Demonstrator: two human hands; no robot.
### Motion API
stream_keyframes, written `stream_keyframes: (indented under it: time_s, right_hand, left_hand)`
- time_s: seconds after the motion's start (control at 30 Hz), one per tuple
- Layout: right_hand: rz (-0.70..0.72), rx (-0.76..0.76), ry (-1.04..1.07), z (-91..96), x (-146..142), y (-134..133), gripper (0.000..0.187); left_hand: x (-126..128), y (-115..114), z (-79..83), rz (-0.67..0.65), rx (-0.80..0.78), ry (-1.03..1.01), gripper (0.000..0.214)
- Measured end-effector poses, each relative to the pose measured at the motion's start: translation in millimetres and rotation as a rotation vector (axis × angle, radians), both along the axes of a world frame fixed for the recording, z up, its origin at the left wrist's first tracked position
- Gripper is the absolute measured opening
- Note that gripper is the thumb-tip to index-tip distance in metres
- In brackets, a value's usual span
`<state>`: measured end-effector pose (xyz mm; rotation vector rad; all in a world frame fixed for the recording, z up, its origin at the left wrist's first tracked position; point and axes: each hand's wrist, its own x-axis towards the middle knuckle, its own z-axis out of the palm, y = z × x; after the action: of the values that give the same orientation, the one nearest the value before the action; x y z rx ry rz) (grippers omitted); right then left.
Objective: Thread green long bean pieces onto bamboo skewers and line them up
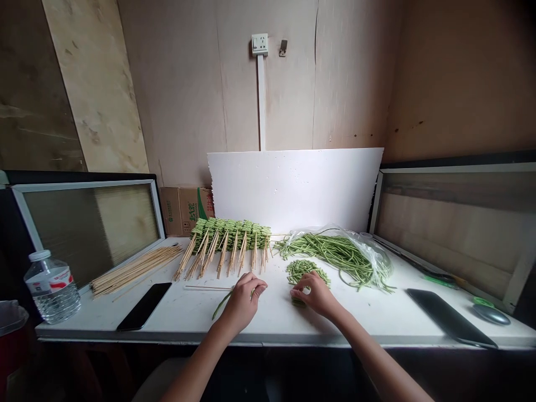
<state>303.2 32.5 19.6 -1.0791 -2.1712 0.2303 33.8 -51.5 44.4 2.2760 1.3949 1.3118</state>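
My left hand (243, 298) rests on the white table (188, 312) with its fingers curled over a single long green bean (221, 304) and a thin bamboo skewer (207, 288). My right hand (316, 293) pinches at a small stack of cut green bean pieces (298, 302), just below a loose pile of cut bean pieces (304, 269). A row of finished bean skewers (228, 237) lies behind my left hand. A heap of long green beans (339, 254) on a clear plastic bag lies at the back right.
Bare bamboo skewers (134, 271) are piled at the left, beside a black phone (144, 306) and a water bottle (52, 287). A dark tablet (450, 317), a mouse (489, 314) and green-handled scissors (435, 277) lie right. A white foam board (293, 184) stands behind.
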Motion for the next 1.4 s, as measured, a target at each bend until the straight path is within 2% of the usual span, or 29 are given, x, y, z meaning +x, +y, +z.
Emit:
stream_keyframes:
  time_s: [0.17,0.37,0.5,0.63,0.9,1.07,1.2,1.4]
  right_hand:
    - [0.041,-0.024,0.024,2.5,2.5,1.1,0.034]
    - [0.072,-0.023,0.145,20.7,-8.1,-12.0,0.047]
    - [0.178,-0.128,0.244,31.6,-27.2,-33.9,0.041]
    - [0.300,-0.185,0.305,34.4,-44.7,-51.1,0.033]
    - [0.243,-0.097,0.390,41.2,-36.8,-46.9,0.029]
    - [0.337,-0.005,0.338,48.1,-40.7,-57.4,0.030]
    - [0.342,0.069,0.312,48.8,-46.1,-62.8,0.024]
    - [0.386,0.051,0.267,45.5,-43.8,-57.8,0.013]
  left_hand:
    - [0.8,0.6,-2.7,-0.003,-0.021,0.014,0.028]
    - [1.7,-1.3,-3.2,-0.051,-0.022,0.024,0.034]
    - [6.5,-2.4,-4.2,-0.102,0.017,0.017,0.034]
    - [13.0,-3.1,-4.4,-0.114,0.059,-0.064,0.029]
    - [11.0,-5.6,2.9,-0.078,0.074,-0.084,0.015]
    - [14.4,-10.6,6.6,-0.099,0.153,-0.119,0.014]
    - [17.8,-12.7,7.1,-0.083,0.159,-0.072,0.012]
    - [23.9,-13.8,8.1,-0.095,0.183,0.030,0.018]
